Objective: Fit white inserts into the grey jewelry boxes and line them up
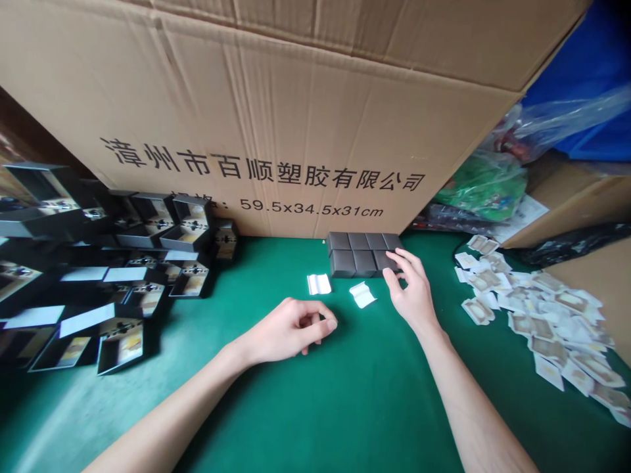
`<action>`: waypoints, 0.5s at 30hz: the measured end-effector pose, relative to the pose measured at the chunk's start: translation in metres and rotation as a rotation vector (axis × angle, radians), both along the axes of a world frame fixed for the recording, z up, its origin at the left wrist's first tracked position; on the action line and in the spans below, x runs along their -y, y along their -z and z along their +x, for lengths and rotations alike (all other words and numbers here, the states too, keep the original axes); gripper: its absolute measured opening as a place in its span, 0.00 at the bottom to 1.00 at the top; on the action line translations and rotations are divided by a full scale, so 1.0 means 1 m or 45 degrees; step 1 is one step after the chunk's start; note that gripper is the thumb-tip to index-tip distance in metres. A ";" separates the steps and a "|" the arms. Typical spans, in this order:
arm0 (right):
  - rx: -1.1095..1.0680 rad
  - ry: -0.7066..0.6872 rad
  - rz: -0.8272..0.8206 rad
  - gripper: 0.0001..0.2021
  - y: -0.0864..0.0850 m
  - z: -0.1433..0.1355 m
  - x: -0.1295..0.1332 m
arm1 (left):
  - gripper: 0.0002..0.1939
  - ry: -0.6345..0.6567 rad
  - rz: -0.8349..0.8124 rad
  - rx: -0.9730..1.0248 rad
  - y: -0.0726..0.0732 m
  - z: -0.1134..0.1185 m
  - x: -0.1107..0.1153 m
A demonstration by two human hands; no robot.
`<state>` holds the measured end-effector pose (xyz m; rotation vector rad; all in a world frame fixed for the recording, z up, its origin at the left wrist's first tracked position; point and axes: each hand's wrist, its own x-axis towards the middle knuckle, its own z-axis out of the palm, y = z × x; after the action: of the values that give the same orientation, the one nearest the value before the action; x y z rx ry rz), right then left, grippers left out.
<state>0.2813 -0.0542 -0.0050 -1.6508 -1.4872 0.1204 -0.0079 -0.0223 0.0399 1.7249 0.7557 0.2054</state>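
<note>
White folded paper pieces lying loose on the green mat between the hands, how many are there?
2: one white folded paper left of the dark boxes, the other beside the right hand.

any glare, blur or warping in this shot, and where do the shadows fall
Head view: soft even light, sharp in the centre; faint shadows under the left hand and right hand on the green mat; wide-lens bowing bends the carton edges; slight sheen on the open black boxes, smeared toward the left edge.

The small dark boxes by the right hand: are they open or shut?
Shut: the dark boxes show flat closed tops in a tight block, the right hand touching one.
</note>
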 end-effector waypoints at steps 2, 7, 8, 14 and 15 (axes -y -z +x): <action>-0.021 0.024 0.025 0.17 0.002 -0.001 0.001 | 0.20 0.003 -0.001 -0.001 0.000 0.000 0.000; -0.002 0.082 0.154 0.14 0.001 -0.003 0.000 | 0.20 0.001 0.004 0.021 0.002 -0.001 0.001; 0.026 0.122 0.214 0.14 -0.001 -0.005 0.000 | 0.20 -0.005 0.003 0.029 0.002 0.000 0.001; 0.070 0.067 0.488 0.09 -0.046 -0.061 0.035 | 0.19 -0.034 -0.034 0.057 0.004 -0.001 0.002; 0.005 -0.088 0.440 0.11 -0.057 -0.077 0.047 | 0.19 -0.026 -0.030 0.066 0.004 -0.001 0.002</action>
<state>0.2039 -0.1009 0.0515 -1.3231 -1.4748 -0.0980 -0.0089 -0.0241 0.0355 1.6839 0.7355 0.2530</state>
